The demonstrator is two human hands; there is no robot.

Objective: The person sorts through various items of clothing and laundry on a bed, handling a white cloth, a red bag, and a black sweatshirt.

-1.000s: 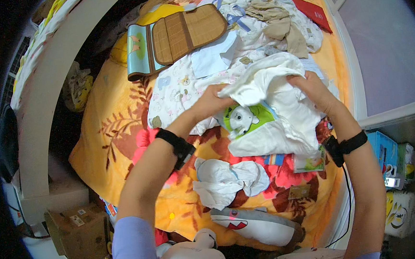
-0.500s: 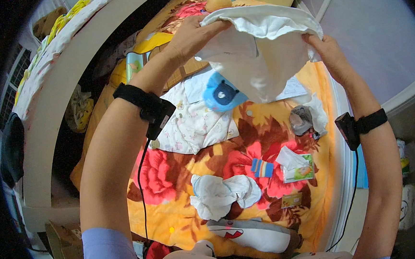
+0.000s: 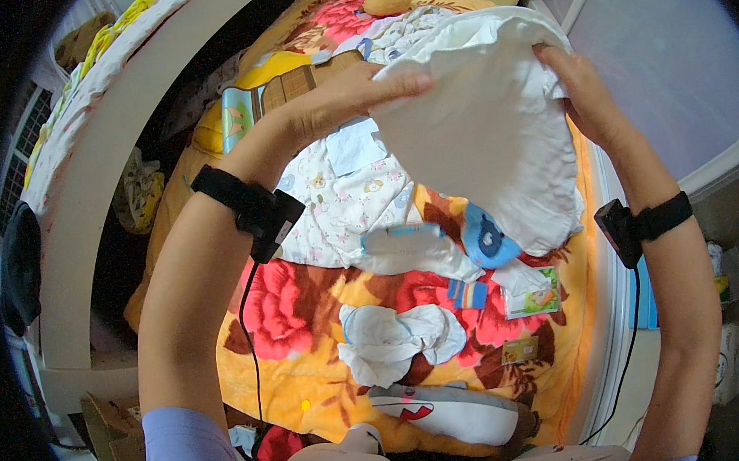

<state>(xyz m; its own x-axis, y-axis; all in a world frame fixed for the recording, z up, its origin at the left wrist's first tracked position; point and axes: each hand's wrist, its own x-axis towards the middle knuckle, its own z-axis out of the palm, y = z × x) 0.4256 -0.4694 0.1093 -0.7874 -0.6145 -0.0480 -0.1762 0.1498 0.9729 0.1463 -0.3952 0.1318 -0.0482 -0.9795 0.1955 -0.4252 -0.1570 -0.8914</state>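
Observation:
A white baby garment (image 3: 478,129) is stretched between my two hands above the bed, its body hanging down in a broad sheet. My left hand (image 3: 377,89) is closed on its upper left edge, thumb on the near side and fingers hidden behind the cloth. My right hand (image 3: 578,87) grips the upper right edge. Below the hanging cloth shows a blue bear-face print (image 3: 486,238), which seems part of the garment. Beside it a white sleeve-like piece (image 3: 418,248) with a light blue edge extends left; whether it belongs to the garment I cannot tell.
On the flowered orange blanket (image 3: 277,322) are a patterned white cloth (image 3: 325,208), a crumpled white cloth (image 3: 381,341), a striped sock-like piece (image 3: 466,294), a green tissue pack (image 3: 545,295), a yellow card (image 3: 520,351) and a grey-white plush (image 3: 460,417). A white bed rail (image 3: 111,214) curves at left.
The garment has opened out and hangs lower and wider. Its blue bear print has swung right and nearer, and the white sleeve-like piece has come into view. My left hand has dropped slightly.

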